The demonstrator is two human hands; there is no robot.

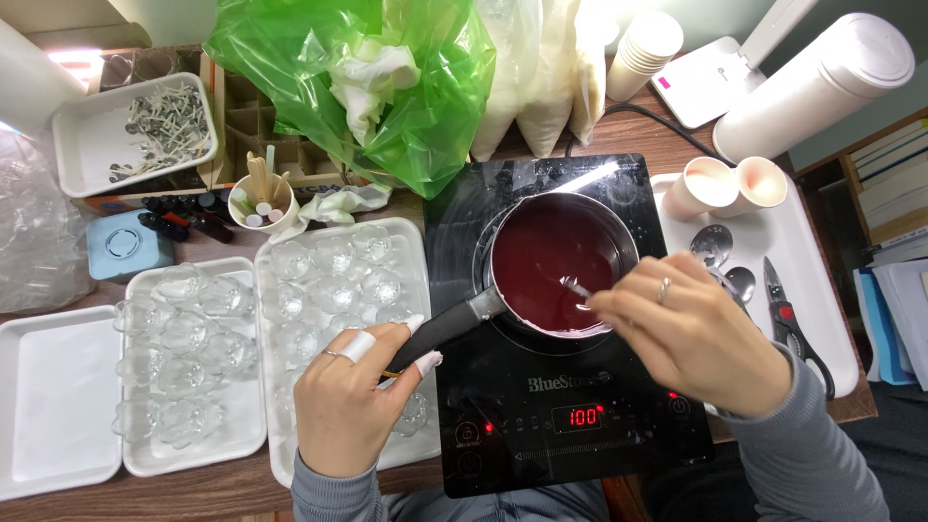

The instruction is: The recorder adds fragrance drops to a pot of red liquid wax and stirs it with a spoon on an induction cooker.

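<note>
Over the cooktop (570, 387), left hand (353, 401) fingers clamp the saucepan handle (445, 329), right hand (701, 333) fingers pinch a stirrer (577, 288).

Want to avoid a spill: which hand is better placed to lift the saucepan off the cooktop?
Left. The left hand already touches the saucepan handle; the right hand holds a stirrer over the red liquid.

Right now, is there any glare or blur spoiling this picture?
Head view: a bright streak of glare crosses the black cooktop behind the saucepan; the top left corner is washed out by light; the right hand looks slightly soft; edges bow from the wide lens; the left hand is sharp.
</note>
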